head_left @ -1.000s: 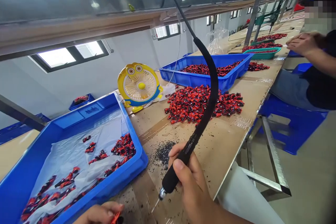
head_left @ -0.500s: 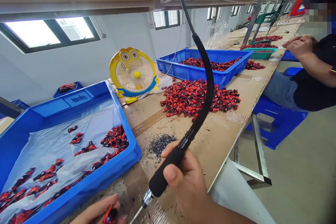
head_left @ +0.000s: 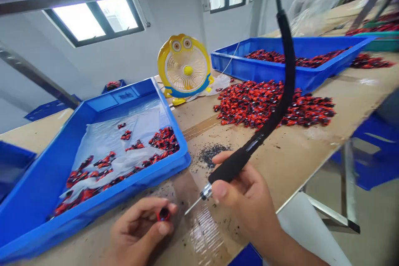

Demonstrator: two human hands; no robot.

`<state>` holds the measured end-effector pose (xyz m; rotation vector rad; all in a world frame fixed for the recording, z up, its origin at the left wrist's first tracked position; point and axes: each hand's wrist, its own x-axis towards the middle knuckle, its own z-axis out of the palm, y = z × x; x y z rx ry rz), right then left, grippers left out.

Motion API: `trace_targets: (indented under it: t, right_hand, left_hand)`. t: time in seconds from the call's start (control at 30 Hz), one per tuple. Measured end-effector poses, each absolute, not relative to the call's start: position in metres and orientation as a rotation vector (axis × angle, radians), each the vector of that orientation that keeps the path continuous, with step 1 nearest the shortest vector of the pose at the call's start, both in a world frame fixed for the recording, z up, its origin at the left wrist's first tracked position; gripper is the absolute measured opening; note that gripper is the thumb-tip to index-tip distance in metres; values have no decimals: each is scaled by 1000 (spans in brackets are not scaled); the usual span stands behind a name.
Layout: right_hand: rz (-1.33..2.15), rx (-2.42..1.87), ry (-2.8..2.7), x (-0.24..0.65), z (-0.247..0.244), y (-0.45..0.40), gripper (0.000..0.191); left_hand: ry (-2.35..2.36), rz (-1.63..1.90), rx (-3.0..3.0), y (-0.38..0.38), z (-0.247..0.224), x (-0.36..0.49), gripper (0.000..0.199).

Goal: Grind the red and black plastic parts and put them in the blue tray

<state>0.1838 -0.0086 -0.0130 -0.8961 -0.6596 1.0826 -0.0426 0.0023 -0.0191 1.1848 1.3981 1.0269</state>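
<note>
Between the fingertips and thumb of my left hand (head_left: 140, 226) is a small red and black part (head_left: 163, 214), its dark round opening showing. My right hand (head_left: 246, 191) is wrapped round the black foam grip of a powered driver (head_left: 229, 167), whose thin metal bit points down and left. The bit's tip is a short way right of the part, not touching it. From the grip a black padded cable curves upward. Behind my right hand lies a big pile of red and black parts (head_left: 249, 104).
At left, a blue tray (head_left: 183, 160) holds similar parts on white sheeting. A yellow fan (head_left: 187, 70) stands behind. Another blue tray (head_left: 230, 63) of parts is beyond the pile. Black crumbs (head_left: 212, 153) lie on the cardboard-covered table (head_left: 299, 153). A blue stool is at right.
The view has swung left and down, so the person at right is mostly out of frame. My left hand has come further into view, with the part now showing between its fingertips.
</note>
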Motion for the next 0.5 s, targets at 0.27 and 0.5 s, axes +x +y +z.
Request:
trace_targets:
  t: [0.27,0.5]
  right_hand:
    - [1043,-978,-592,164,-6,-32,47]
    - [778,-1071,-832,168,-24,-36,38]
  left_hand:
    - [1286,1094,1379,2,-10,-33,20]
    - [1180,1053,1549,-2,-4,-31,14]
